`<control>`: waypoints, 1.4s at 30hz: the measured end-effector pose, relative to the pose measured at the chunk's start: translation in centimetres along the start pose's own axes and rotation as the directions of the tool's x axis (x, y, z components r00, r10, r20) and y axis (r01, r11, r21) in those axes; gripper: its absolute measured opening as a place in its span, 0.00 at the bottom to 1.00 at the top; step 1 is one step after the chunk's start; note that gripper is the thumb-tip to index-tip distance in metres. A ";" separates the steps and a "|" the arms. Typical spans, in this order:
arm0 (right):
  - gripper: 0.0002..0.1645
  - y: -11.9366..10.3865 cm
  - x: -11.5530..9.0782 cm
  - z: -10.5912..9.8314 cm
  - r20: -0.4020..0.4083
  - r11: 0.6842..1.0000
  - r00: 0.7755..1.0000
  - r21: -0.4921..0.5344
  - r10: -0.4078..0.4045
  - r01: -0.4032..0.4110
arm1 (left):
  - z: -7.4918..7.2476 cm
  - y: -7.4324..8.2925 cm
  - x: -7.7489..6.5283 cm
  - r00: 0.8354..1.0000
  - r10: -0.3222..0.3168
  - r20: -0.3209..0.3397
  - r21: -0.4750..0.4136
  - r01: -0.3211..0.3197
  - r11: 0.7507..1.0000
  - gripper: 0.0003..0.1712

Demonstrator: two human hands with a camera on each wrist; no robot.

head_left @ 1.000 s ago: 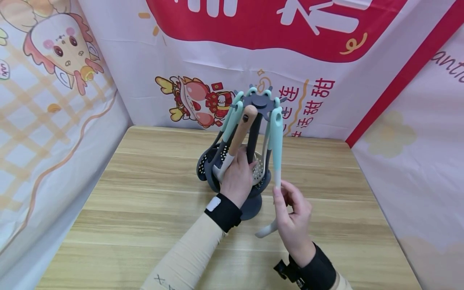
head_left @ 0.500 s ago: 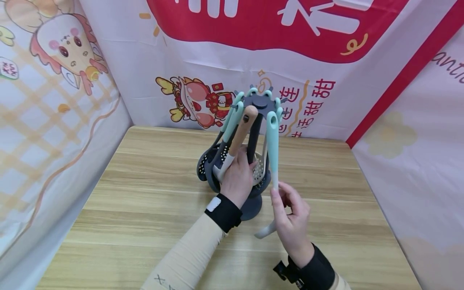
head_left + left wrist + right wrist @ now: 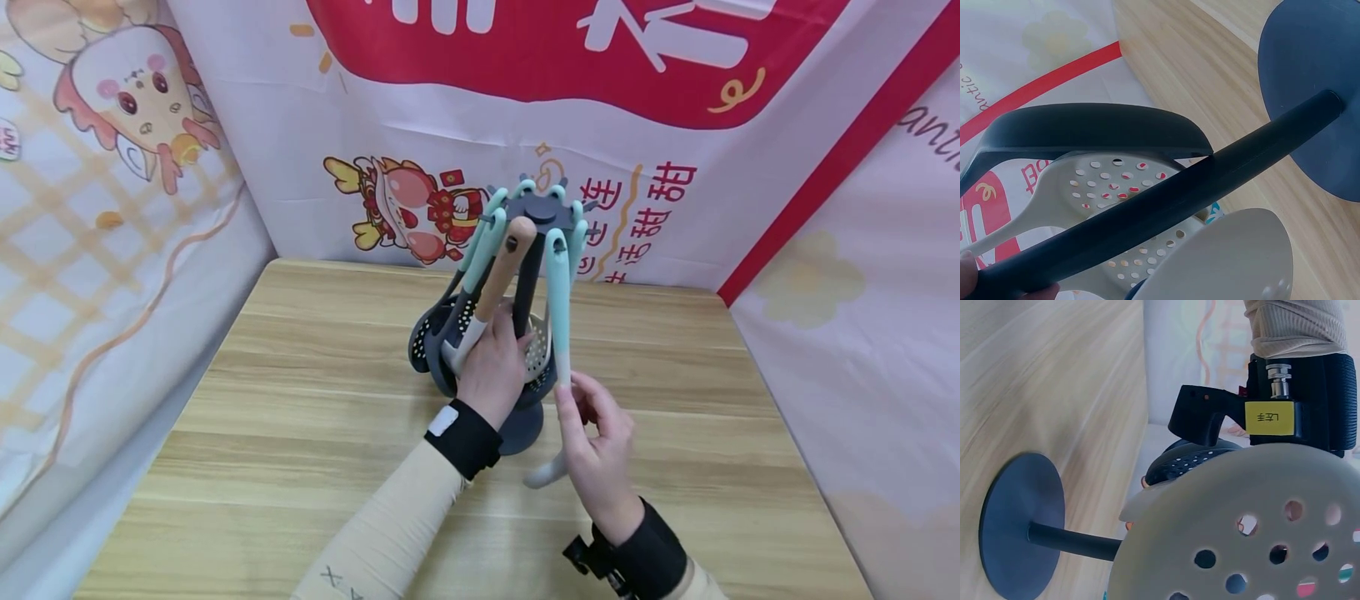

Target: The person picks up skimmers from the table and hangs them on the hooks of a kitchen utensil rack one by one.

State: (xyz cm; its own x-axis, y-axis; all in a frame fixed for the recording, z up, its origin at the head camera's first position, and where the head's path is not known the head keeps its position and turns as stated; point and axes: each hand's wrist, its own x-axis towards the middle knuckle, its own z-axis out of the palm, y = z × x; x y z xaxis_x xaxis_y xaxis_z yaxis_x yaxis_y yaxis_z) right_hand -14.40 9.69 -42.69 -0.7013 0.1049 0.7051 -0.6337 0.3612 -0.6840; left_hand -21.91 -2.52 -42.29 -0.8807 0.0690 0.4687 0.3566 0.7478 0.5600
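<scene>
A dark utensil stand (image 3: 540,215) rises from a round base (image 3: 1310,94), its top ring hung with mint-handled kitchen tools. My left hand (image 3: 492,362) grips the stand's black pole (image 3: 1147,200) midway, behind a wooden-handled utensil (image 3: 501,271). At the stand's right front, my right hand (image 3: 598,446) pinches the pale lower shaft of a skimmer with a mint handle (image 3: 558,292). The light grey skimmer head (image 3: 1241,519) full of holes fills much of the right wrist view. Its handle's hole is close to the ring; whether it sits on a hook I cannot tell.
Dark slotted tools (image 3: 427,337) hang at the stand's left, and a cream perforated spoon (image 3: 1110,181) hangs behind the pole. Wood-grain table (image 3: 300,417) surrounds the stand. Printed cloth (image 3: 637,125) walls the back and both sides.
The skimmer's handle top has shifted left, from the right side of the ring to its front. My right hand has moved slightly left with it. My left hand stays on the pole.
</scene>
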 end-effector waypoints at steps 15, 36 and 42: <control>0.12 1.9 0.4 1.0 0.071 0.995 0.997 -0.093 -0.028 0.034 | -0.4 0.0 0.2 0.993 -0.073 0.091 -0.076 0.080 0.994 0.22; 0.11 2.9 1.0 1.3 0.094 0.982 0.995 -0.184 -0.013 0.031 | -1.3 0.0 -1.3 0.987 -0.014 0.157 -0.164 0.040 0.986 0.30; 0.11 3.0 1.2 1.1 0.089 0.979 0.995 -0.198 -0.037 0.054 | -1.4 0.2 -1.7 0.990 0.002 0.142 -0.175 0.023 0.984 0.35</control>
State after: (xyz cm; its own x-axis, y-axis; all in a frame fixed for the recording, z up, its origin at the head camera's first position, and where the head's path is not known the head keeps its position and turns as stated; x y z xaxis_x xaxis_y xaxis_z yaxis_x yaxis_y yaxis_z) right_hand -17.54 9.86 -44.10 -0.7034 0.0089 0.7107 -0.5934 0.5430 -0.5941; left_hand -19.93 -3.44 -42.05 -0.9153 0.1636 0.3681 0.3853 0.6219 0.6817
